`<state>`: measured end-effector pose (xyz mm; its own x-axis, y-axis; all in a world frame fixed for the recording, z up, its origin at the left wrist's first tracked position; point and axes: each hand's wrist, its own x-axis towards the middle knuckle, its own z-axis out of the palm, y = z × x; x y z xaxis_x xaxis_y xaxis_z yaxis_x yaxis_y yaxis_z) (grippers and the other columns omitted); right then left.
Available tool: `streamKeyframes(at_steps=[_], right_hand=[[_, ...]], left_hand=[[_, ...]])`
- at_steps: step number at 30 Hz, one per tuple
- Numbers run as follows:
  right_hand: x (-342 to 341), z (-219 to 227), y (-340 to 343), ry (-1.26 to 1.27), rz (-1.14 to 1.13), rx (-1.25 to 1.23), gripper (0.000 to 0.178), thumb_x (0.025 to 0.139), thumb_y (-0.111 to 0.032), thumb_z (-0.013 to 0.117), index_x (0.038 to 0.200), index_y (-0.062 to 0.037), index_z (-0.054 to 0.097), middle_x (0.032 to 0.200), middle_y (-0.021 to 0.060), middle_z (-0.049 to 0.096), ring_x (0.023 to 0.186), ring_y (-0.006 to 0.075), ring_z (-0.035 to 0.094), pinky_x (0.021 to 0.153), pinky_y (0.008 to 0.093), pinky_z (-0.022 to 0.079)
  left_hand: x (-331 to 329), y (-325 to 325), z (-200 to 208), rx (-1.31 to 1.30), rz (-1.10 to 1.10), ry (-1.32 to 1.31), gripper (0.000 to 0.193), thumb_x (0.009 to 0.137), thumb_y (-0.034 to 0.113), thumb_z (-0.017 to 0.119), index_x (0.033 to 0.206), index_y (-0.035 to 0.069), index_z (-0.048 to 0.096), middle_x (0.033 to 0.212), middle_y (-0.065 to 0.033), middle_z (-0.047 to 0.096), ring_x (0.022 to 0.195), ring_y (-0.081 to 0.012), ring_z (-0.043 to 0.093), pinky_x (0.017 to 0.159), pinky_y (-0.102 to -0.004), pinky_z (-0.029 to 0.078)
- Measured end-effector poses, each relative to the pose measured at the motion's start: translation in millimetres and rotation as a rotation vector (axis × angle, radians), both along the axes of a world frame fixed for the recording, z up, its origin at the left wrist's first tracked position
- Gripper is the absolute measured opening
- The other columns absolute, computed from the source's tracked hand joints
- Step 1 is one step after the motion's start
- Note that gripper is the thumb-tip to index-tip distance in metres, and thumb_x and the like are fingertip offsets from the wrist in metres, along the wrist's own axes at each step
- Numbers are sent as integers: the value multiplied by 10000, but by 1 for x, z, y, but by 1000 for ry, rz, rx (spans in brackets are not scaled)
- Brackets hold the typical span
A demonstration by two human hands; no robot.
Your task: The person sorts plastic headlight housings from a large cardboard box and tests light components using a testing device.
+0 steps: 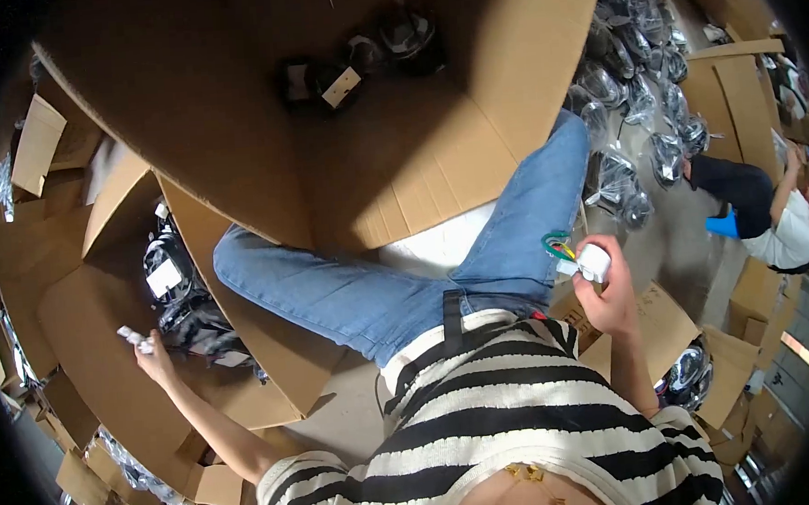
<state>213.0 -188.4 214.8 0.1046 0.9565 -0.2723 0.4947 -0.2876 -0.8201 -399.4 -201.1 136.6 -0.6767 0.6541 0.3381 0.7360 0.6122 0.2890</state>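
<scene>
My left hand [154, 358] is closed on a small white plastic piece [135, 339], held over the open box at my left; its exact kind is too small to make out. Near my right knee, my right hand [609, 297] grips a rounded white plastic piece [594, 263]. Beside its fingers is a bundle of green, yellow and red wires [558, 244] with a small white end. Black plastic-wrapped items [186, 307] with white labels lie in the left box [98, 313], right of my left hand.
A large open cardboard box [410, 192] stands between my legs, with a few black wrapped items [407, 37] deep inside. Many bagged black items [618, 179] cover the floor at far right. Another person [763, 207] bends there among boxes. A smaller box [654, 325] is by my right elbow.
</scene>
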Motion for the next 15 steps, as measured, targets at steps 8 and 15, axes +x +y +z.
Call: streamKeyframes(at_steps=[8, 15], right_hand=[[1, -16, 33, 18, 115, -214, 323, 624, 12, 473, 939, -27, 412, 821, 90, 462, 737, 149, 456, 660, 238, 363], [23, -13, 61, -104, -54, -367, 332, 617, 54, 435, 938, -23, 395, 810, 79, 440, 723, 138, 443, 621, 235, 380]], left_hand=[[324, 172, -67, 105, -891, -529, 205, 694, 73, 521, 897, 51, 529, 900, -112, 532, 839, -258, 506, 712, -303, 410], [408, 336, -272, -801, -907, -355, 304, 766, 184, 439, 1027, 30, 461, 1027, -158, 461, 957, -296, 432, 796, -360, 379]])
